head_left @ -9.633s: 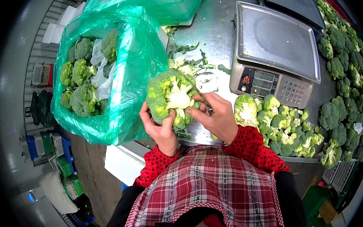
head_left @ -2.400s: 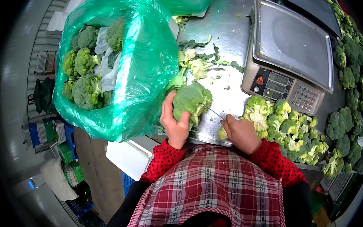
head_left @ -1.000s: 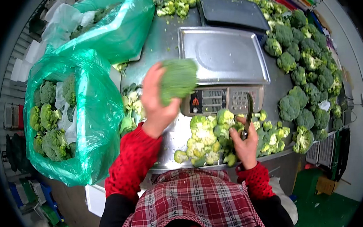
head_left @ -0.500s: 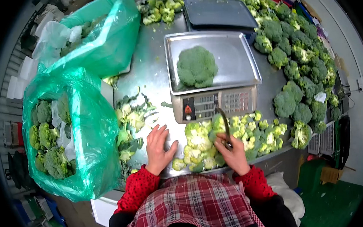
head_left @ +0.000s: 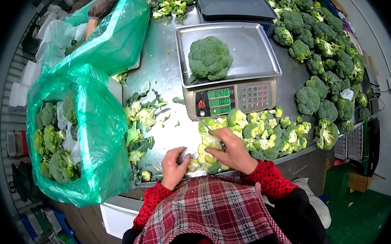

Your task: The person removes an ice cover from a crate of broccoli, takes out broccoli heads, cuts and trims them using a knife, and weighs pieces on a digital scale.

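My right hand (head_left: 233, 152) is closed around a knife (head_left: 207, 127), its thin blade pointing up and left over the cut broccoli florets (head_left: 207, 154). Part of the handle is hidden by my fingers. My left hand (head_left: 174, 169) rests by the table's near edge, thumb apart from the fingers, with nothing in it. Just right of it lie a few pale floret pieces. Beyond the florets stands a weighing scale (head_left: 223, 99) with lit green digits. One whole broccoli head (head_left: 210, 58) sits on the scale's metal pan (head_left: 253, 49).
Leaf and stem trimmings (head_left: 139, 118) lie left of the scale. Two green-lined crates stand at the left; the nearer crate (head_left: 100, 138) holds broccoli. Another person's arm (head_left: 106, 2) reaches into the farther one. Broccoli heads (head_left: 328, 72) are heaped at the right, behind a second scale (head_left: 234, 6).
My right hand has moved left and nearer me with the knife. My left hand has shifted slightly toward me. Another person's arm has come into the far crate.
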`<state>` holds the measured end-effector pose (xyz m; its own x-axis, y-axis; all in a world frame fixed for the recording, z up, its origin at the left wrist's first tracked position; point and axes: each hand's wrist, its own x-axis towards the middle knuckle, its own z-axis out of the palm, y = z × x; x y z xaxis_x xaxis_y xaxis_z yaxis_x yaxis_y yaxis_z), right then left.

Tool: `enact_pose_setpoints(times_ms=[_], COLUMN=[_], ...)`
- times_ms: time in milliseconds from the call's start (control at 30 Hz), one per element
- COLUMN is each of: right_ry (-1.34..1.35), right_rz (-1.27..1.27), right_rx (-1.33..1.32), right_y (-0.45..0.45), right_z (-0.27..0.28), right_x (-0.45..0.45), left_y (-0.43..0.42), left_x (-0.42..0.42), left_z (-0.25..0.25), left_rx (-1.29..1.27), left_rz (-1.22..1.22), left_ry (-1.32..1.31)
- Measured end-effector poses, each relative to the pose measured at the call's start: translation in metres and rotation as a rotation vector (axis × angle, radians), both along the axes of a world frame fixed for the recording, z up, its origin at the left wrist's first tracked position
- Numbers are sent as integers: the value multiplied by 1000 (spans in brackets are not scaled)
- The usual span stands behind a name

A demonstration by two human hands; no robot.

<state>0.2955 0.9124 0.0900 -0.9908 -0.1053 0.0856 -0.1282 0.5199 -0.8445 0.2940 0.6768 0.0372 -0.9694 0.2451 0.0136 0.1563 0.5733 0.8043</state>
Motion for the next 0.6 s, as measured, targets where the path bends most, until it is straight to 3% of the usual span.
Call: enact_pose_setpoints(times_ms=[67, 167, 300, 400, 467, 500, 600], right_ry=[296, 537, 141, -49, -237, -232, -337], right_rz=[-111, -356, -455, -318, -228, -227, -384], right_rx=[50, 133, 465, 305, -329, -326, -757], right_y=[13, 46, 56, 79, 93, 99, 109], right_z=[8, 48, 67, 35, 35, 38, 40], right_x=[-29, -114, -204, -241, -241, -236, -193], left_y=[-2, 5, 16, 15, 6, 6, -7], left_x=[4, 5, 2, -3, -1, -4, 3], left_z=[-2, -5, 3, 4, -8, -10, -12], left_rx=[-10, 2, 22, 29, 45, 49, 148], left_rz=[-19, -101, -153, -98, -67, -67, 6], left_ry=[16, -12, -20, -1, -41, -37, -220])
